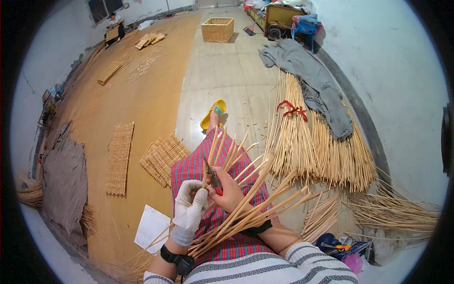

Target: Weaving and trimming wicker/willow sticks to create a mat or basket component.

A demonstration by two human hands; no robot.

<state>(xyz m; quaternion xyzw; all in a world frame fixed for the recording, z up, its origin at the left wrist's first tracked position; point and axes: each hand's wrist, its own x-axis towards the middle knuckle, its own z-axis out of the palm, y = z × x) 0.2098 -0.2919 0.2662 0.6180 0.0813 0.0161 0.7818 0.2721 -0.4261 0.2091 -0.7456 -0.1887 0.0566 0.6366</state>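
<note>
My left hand [189, 208], in a white glove, pinches a peeled wicker rod [205, 176] that stands upright over my lap. My bare right hand [230, 191] is closed round red-handled pruning shears [213, 178], their dark blades right beside that rod. Whether the blades touch it I cannot tell. Several loose wicker rods [257, 208] lie slantwise over my right forearm and lap, partly hiding my right wrist. More rod ends [231, 154] stick up beyond my hands. A red plaid cloth [189, 165] covers my lap.
Large rod bundles [295, 142], one tied with red ribbon, lie to the right under a grey cloth [312, 80]. Woven panels [120, 158] and a white paper sheet [152, 229] are on the left. Farther off are a wicker basket [217, 31] and another person [115, 27].
</note>
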